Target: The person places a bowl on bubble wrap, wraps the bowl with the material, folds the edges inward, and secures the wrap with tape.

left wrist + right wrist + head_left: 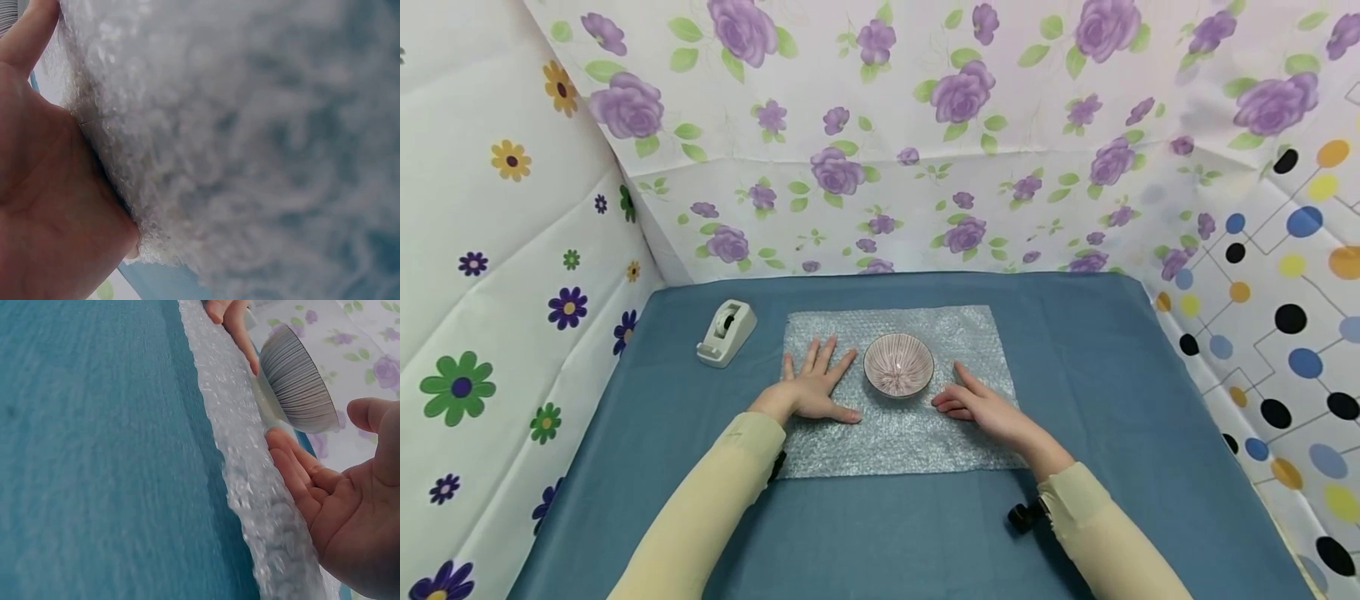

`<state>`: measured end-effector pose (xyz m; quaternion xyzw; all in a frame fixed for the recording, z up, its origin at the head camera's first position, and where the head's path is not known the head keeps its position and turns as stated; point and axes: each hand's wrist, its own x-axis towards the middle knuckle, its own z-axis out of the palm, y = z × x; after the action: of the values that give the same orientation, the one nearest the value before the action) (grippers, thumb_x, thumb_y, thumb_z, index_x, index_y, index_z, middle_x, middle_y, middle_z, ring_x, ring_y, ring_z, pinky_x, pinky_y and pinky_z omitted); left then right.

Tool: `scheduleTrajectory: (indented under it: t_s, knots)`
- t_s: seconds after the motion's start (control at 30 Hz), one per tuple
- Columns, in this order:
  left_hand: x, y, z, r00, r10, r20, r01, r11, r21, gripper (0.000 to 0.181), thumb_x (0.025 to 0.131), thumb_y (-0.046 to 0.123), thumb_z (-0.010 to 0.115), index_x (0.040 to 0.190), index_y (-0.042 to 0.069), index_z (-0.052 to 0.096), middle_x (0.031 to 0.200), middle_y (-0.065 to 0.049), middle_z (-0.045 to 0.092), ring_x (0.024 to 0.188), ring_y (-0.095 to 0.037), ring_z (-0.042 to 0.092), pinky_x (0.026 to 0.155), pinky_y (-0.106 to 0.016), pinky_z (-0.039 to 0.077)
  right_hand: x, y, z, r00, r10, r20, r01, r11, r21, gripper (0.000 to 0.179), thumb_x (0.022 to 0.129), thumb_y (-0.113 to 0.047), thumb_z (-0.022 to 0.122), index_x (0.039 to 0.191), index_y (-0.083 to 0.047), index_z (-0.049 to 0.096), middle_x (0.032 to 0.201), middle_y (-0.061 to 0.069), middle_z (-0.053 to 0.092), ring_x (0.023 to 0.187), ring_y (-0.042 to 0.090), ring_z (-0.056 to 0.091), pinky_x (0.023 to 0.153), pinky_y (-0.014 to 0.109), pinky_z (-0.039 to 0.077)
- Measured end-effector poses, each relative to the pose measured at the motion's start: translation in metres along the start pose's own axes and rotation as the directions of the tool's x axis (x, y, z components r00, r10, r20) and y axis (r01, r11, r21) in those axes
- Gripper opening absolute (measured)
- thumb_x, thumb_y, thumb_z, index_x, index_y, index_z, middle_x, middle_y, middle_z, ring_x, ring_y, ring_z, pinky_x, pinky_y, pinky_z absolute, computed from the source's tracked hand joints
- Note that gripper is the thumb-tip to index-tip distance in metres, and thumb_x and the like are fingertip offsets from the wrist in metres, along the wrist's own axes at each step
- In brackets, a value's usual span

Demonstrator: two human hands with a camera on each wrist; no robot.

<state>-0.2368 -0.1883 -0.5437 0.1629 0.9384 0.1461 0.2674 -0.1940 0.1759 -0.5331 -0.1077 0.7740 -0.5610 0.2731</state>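
Observation:
A small bowl (pixel 898 365) with fine reddish-brown stripes stands upright on a sheet of bubble wrap (pixel 895 450). My left hand (pixel 814 390) lies palm down on the sheet to the left of the bowl, fingers spread. On the bowl's other side, my right hand (pixel 985 407) rests side-on at the sheet with loosely bent fingers and a raised thumb, gripping nothing. The right wrist view shows the fingertips (pixel 275 439) of that hand just short of the bowl's striped outer wall (pixel 297 381). Blurred bubble wrap (pixel 187 125) fills most of the left wrist view.
A white tape dispenser (pixel 727 333) sits on the blue tablecloth (pixel 880 533) at the back left. Floral sheets (pixel 895 217) hang behind the table and to its left, and a dotted one (pixel 1262 333) hangs at the right. A black wrist device (pixel 1024 517) is by the right sleeve.

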Motion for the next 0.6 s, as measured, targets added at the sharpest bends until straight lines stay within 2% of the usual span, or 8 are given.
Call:
scheduleTrajectory:
  t_s: [0.17, 0.33, 0.47, 0.6]
  knots:
    - [-0.001, 0.001, 0.001, 1.0, 0.002, -0.01, -0.002, 1.0, -0.002, 0.128, 0.081, 0.086, 0.069, 0.173, 0.038, -0.006, 0.172, 0.0, -0.035, 0.155, -0.03, -0.039, 0.114, -0.072, -0.028, -0.009, 0.003, -0.007, 1.0, 0.012, 0.001, -0.012, 1.0, -0.006, 0.08, 0.117, -0.042, 0.044, 0.173, -0.017, -0.008, 0.141, 0.009, 0.068, 0.135, 0.028, 0.062, 0.116, 0.046, 0.046]
    - [0.0, 0.001, 0.002, 1.0, 0.0, -0.009, 0.0, 1.0, 0.005, 0.127, 0.082, 0.086, 0.069, 0.172, 0.039, -0.007, 0.172, 0.0, -0.035, 0.154, -0.029, -0.039, 0.113, -0.072, -0.029, -0.019, 0.008, -0.017, 1.0, 0.003, 0.0, -0.003, 1.0, -0.016, 0.076, 0.117, -0.039, 0.046, 0.174, -0.014, 0.002, 0.143, 0.014, 0.066, 0.136, 0.031, 0.061, 0.112, 0.044, 0.05]
    - [0.0, 0.001, 0.001, 1.0, -0.002, -0.007, 0.002, 1.0, 0.004, 0.127, 0.082, 0.086, 0.069, 0.172, 0.04, -0.008, 0.172, 0.001, -0.036, 0.154, -0.029, -0.039, 0.114, -0.071, -0.029, -0.03, 0.009, -0.028, 0.999, -0.03, 0.011, 0.031, 0.996, -0.082, 0.068, 0.117, -0.036, 0.047, 0.172, -0.006, 0.02, 0.142, 0.017, 0.066, 0.134, 0.033, 0.062, 0.108, 0.044, 0.054]
    - [-0.003, 0.002, 0.0, 1.0, -0.002, -0.004, 0.002, 1.0, 0.001, 0.128, 0.081, 0.087, 0.069, 0.172, 0.039, -0.007, 0.172, 0.001, -0.035, 0.155, -0.029, -0.039, 0.114, -0.071, -0.028, -0.039, 0.014, -0.042, 0.998, -0.067, 0.019, 0.07, 0.969, -0.235, 0.054, 0.116, -0.035, 0.05, 0.163, -0.008, 0.045, 0.139, 0.012, 0.069, 0.127, 0.028, 0.066, 0.1, 0.042, 0.057]
